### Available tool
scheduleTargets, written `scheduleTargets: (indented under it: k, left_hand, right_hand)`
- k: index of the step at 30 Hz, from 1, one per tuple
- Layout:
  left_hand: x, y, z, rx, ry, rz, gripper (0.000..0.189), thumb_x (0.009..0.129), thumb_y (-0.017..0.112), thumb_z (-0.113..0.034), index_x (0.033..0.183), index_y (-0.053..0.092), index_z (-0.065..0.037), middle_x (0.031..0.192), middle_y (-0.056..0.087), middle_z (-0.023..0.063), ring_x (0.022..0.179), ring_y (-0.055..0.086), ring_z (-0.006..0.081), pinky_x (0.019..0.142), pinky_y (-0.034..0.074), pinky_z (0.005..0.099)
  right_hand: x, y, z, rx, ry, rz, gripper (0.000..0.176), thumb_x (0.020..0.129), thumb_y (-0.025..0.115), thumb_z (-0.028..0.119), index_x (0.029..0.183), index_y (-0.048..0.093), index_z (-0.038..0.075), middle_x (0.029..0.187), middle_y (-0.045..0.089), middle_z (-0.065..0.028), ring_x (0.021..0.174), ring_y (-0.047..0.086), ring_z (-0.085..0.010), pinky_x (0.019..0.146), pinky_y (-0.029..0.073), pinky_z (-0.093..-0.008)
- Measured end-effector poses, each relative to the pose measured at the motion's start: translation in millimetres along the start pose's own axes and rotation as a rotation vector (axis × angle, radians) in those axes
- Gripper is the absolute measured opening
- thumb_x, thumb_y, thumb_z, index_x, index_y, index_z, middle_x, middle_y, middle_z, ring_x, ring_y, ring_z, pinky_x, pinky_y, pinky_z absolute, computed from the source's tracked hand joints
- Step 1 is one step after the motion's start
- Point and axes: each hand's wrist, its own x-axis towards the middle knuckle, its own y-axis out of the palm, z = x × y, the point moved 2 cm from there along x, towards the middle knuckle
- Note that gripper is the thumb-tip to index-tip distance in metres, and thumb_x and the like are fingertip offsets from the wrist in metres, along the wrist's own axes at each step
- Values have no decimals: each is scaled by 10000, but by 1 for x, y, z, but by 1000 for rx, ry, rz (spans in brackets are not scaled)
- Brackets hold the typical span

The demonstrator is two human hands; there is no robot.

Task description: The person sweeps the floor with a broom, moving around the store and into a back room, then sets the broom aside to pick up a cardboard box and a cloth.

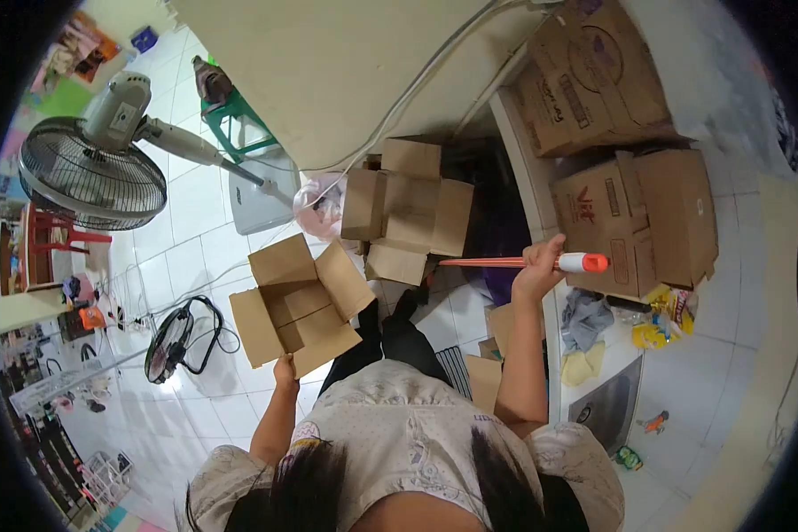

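Note:
My left hand is closed on the lower edge of an open cardboard box, near one corner; its flaps are spread and no contents show inside. In my right hand, raised beside the counter, is a long thin orange-red stick with a white sleeve and an orange end cap on the right. The fingers wrap round it just short of the white sleeve. The stick's far end reaches left, close to a second open cardboard box standing by the wall.
Two closed cartons are stacked on the white counter at right, near a grey cloth, yellow packets and a sink. A standing fan rises at left. A fan part with cables lies on the tiled floor.

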Motion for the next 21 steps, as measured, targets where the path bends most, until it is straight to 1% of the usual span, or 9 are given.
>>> scheduleTargets:
  k: [1,4,7,9,12,14,17,19,21]
  left_hand:
    - [-7,6,-9,27,13,-35,206,826,482,-88,991,523,28,953,576,122,895,573,254,810,462,347]
    - [-4,11,-23,60,33,-104,182,819,496,-70,957,535,42,918,573,118,847,577,253,781,467,340]
    - [14,4,-21,43,50,-132,167,817,503,-66,936,543,43,906,570,113,821,574,245,769,466,331]
    - [25,1,-17,17,61,-105,172,817,502,-72,943,543,38,909,570,111,826,574,243,770,465,332]
    - [30,0,-18,0,57,-16,203,819,493,-87,983,534,26,930,575,112,858,574,246,780,463,341]
    - [17,9,-25,22,31,32,227,822,482,-96,1014,524,18,956,578,113,886,572,249,797,459,346]
    - [9,16,-35,17,-27,81,273,828,451,-89,1080,502,6,1024,573,110,943,564,257,852,446,356]
    - [14,16,-38,12,-67,101,295,838,444,-88,1117,492,-3,1048,573,109,939,572,263,846,461,365]
    - [13,17,-41,25,-78,114,297,849,440,-97,1128,490,-7,1057,573,110,939,575,263,833,472,365]
  right_hand:
    - [1,3,13,-55,-31,-71,436,904,556,299,590,305,129,496,291,40,420,256,-57,394,182,-242]
    - [9,12,77,-205,-118,-335,460,902,564,285,566,280,150,476,249,53,410,202,-66,404,170,-249]
    - [15,12,132,-110,-221,-370,470,892,581,274,552,275,162,469,246,53,399,201,-69,393,167,-247]
    - [16,9,143,-89,-240,-344,451,889,582,261,550,307,147,476,271,53,402,202,-51,373,158,-243]
    - [16,13,134,-29,-197,-162,448,896,572,237,546,304,160,475,262,61,397,204,-45,372,157,-238]
    - [21,7,114,6,-58,61,382,907,552,212,589,353,140,459,261,55,386,223,-48,370,177,-231]
    - [24,-14,65,-303,-85,-94,487,899,567,297,516,298,162,472,330,53,406,298,-65,397,219,-238]
    - [17,-31,22,-287,-53,-55,475,900,563,305,537,295,158,476,320,54,406,281,-66,397,207,-251]
    - [21,-61,-21,-142,44,3,436,890,579,299,577,315,152,474,294,58,399,252,-60,391,186,-246]
